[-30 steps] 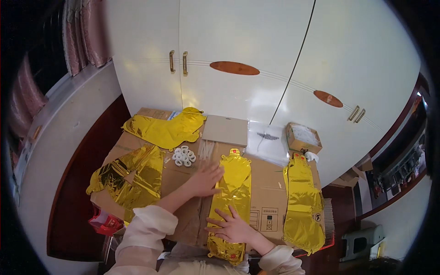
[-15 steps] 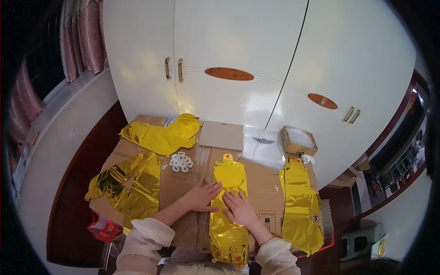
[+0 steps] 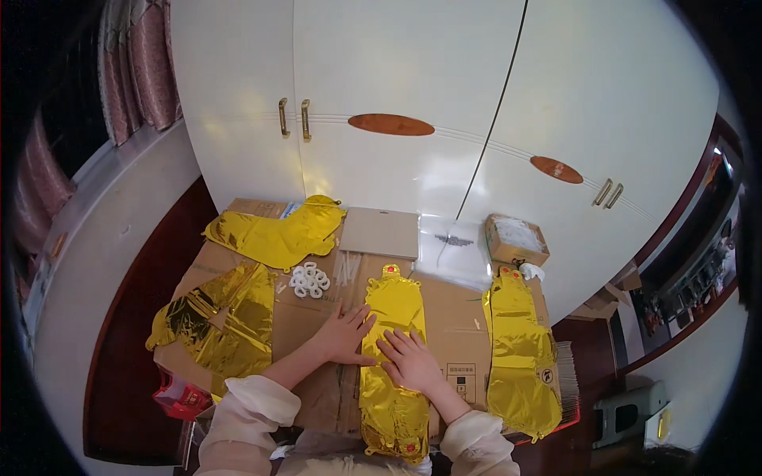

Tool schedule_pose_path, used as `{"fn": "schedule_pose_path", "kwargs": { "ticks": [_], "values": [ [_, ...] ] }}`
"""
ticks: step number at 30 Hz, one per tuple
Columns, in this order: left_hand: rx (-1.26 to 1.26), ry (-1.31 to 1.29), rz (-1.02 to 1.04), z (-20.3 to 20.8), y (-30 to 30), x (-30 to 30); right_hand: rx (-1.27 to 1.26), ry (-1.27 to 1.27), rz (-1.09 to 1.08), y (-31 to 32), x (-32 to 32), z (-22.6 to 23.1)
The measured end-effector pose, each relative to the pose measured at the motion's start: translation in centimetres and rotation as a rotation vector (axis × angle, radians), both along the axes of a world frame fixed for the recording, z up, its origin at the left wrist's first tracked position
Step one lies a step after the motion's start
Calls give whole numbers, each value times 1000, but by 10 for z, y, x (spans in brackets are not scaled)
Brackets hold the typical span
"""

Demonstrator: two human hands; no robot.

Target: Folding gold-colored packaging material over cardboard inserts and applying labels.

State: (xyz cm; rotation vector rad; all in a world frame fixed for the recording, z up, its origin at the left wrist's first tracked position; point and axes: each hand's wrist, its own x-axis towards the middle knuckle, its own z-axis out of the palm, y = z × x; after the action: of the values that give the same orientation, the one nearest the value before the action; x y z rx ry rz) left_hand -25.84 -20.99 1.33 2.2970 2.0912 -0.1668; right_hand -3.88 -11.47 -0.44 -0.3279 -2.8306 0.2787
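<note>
Two bare hands, fingers spread flat, gripping nothing. Left hand overlaps left edge of long flat gold foil piece with red end spots; right hand on its middle. Foil piece sits centrally on brown cardboard-covered desk, lower end at near edge. Cardboard strips show along both sides. Second gold foil piece by right edge, small round dark mark near its lower half. White rings upper left. Black printed block right of right hand; lettering too small to read.
</note>
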Motion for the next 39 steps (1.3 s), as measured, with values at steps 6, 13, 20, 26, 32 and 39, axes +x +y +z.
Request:
{"fn": "schedule_pose_path", "kwargs": {
  "ticks": [6, 13, 20, 26, 32, 39],
  "values": [
    [12, 63, 9, 2, 4, -3, -8, -22, -5, -1, 0, 2],
    [-47, 136, 2, 8, 12, -13, -4, -26, 0, 0, -1, -1],
    [-81, 125, 12, 7, 16, -14, 134, -12, 22, -8, -2, 9],
    [-109, 163, 22, 2, 20, -14, 139, -18, 346, -46, 0, 13],
    [-167, 177, 39, 11, 20, -11, 71, -12, 371, -50, 12, 0],
    [-94, 62, 55, -1, 24, -23, 54, -36, 444, -50, 17, 6]
  ]
}}
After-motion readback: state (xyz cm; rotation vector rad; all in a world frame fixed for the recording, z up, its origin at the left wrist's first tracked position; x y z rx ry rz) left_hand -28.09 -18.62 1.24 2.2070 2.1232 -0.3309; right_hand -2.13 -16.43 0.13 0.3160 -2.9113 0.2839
